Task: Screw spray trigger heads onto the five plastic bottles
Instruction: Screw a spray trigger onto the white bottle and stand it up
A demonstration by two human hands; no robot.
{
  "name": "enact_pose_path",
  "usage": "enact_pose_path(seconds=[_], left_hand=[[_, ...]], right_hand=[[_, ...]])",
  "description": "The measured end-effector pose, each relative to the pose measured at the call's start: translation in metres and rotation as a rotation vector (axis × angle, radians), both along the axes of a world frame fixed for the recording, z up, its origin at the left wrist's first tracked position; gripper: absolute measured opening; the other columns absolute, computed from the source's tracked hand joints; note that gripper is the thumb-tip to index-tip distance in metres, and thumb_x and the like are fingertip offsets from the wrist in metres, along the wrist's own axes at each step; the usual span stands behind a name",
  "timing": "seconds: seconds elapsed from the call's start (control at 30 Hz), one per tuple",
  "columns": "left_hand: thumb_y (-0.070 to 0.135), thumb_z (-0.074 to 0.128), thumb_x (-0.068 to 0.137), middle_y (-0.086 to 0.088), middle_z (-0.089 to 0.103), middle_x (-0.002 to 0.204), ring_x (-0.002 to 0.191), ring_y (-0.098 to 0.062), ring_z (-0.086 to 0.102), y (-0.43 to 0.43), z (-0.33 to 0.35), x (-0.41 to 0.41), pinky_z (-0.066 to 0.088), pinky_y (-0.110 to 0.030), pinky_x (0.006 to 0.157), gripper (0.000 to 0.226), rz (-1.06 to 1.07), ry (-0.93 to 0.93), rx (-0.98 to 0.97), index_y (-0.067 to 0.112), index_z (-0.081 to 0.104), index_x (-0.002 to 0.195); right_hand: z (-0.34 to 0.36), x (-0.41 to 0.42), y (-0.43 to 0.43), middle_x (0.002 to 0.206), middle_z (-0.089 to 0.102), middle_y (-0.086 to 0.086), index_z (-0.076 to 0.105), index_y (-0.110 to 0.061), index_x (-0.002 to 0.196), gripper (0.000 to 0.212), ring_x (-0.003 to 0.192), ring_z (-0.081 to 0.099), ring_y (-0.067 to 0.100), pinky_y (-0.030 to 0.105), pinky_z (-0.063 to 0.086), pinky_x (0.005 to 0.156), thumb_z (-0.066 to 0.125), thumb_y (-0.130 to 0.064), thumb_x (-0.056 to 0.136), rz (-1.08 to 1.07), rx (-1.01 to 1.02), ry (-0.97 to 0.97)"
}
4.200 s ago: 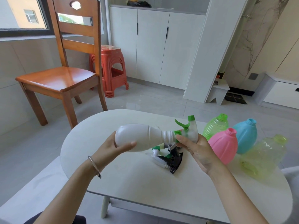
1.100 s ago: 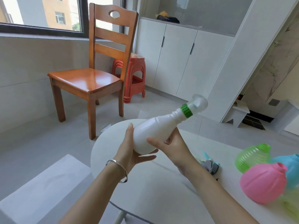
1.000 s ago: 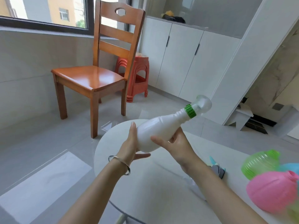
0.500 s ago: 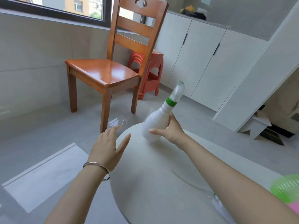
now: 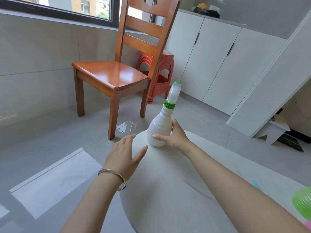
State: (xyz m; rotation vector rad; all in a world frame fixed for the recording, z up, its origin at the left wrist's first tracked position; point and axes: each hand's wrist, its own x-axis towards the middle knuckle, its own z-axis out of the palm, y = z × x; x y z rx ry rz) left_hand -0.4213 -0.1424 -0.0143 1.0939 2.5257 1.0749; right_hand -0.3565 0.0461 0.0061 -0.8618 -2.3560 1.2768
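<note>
One round white table is carrying the white bottle, which is standing near the far rim, with bare tabletop lying on its near side. A wooden chair is standing on the floor beyond the bottle. The bottle is opaque and pear-shaped and is wearing a green-collared, translucent spray head. The right hand is gripping its lower body, thumb across the front. The left hand is spreading straight, empty fingers over the rim, just left of the bottle. A blurred green bottle is showing far to its right.
</note>
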Motion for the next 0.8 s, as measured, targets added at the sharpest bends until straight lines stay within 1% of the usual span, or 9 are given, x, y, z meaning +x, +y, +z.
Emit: enact_pose_path(seconds=[0.13,0.2,0.33,0.4,0.5,0.6,0.67,0.8], left_hand=[[0.052,0.040,0.091,0.005,0.036,0.147,0.136,-0.018,0.032,0.000,0.000,0.001,0.031,-0.033,0.105,0.059,0.001,0.004,-0.001,0.022,0.032,0.141],[0.053,0.039,0.091,0.004,0.037,0.147,0.136,-0.018,0.032,0.000,0.000,0.001,0.031,-0.035,0.105,0.059,0.003,0.003,-0.003,0.022,0.032,0.140],[0.053,0.039,0.091,0.003,0.038,0.147,0.135,-0.019,0.033,0.003,0.002,0.004,0.032,-0.036,0.105,0.060,-0.004,0.009,-0.012,0.021,0.032,0.141],[0.053,0.040,0.091,0.002,0.038,0.147,0.135,-0.019,0.033,0.006,0.003,0.008,0.033,-0.035,0.104,0.060,-0.023,0.014,-0.011,0.020,0.032,0.141],[0.053,0.040,0.090,0.002,0.039,0.146,0.134,-0.019,0.035,0.012,0.008,0.020,0.034,-0.035,0.103,0.059,-0.068,0.024,0.009,0.022,0.033,0.140],[0.051,0.041,0.091,0.000,0.043,0.144,0.132,-0.020,0.037,0.022,0.014,0.039,0.034,-0.035,0.102,0.056,-0.113,0.030,0.032,0.022,0.035,0.139],[0.050,0.041,0.091,-0.003,0.047,0.141,0.128,-0.022,0.041,0.031,0.017,0.056,0.037,-0.037,0.100,0.055,-0.158,0.029,0.036,0.021,0.037,0.137],[0.049,0.043,0.091,-0.003,0.049,0.137,0.126,-0.021,0.042,0.050,0.023,0.097,0.039,-0.037,0.100,0.054,-0.266,0.038,0.056,0.020,0.038,0.136]], right_hand=[[-0.002,0.001,0.000,0.125,0.050,-0.004,0.032,-0.019,0.135,0.085,0.116,0.048,0.016,0.031,0.042,0.096,0.082,-0.025,0.067,0.004,-0.033,-0.035],[-0.005,0.003,0.000,0.127,0.048,-0.003,0.029,-0.018,0.137,0.088,0.121,0.047,0.018,0.032,0.041,0.099,0.082,-0.026,0.068,0.007,-0.040,-0.072],[-0.007,0.018,-0.003,0.147,0.034,-0.002,0.017,-0.023,0.145,0.100,0.134,0.036,0.018,0.035,0.035,0.108,0.081,-0.031,0.069,-0.003,-0.076,-0.076],[0.000,0.032,-0.006,0.151,0.028,-0.003,0.015,-0.025,0.147,0.100,0.136,0.033,0.016,0.033,0.034,0.106,0.079,-0.034,0.071,-0.008,-0.070,-0.059],[0.016,0.062,-0.011,0.151,0.030,-0.007,0.020,-0.026,0.146,0.090,0.133,0.036,0.011,0.026,0.035,0.099,0.075,-0.038,0.075,-0.016,-0.010,0.007],[0.036,0.106,-0.016,0.148,0.034,-0.011,0.028,-0.025,0.142,0.077,0.131,0.038,0.007,0.025,0.034,0.103,0.070,-0.037,0.079,0.010,0.081,0.032],[0.047,0.142,-0.017,0.146,0.036,-0.013,0.032,-0.026,0.140,0.072,0.131,0.039,0.006,0.026,0.035,0.105,0.070,-0.037,0.080,-0.012,0.124,0.036],[0.065,0.217,-0.015,0.144,0.039,-0.014,0.036,-0.040,0.133,0.065,0.130,0.038,0.004,0.027,0.036,0.106,0.069,-0.048,0.077,-0.092,0.176,0.051]])
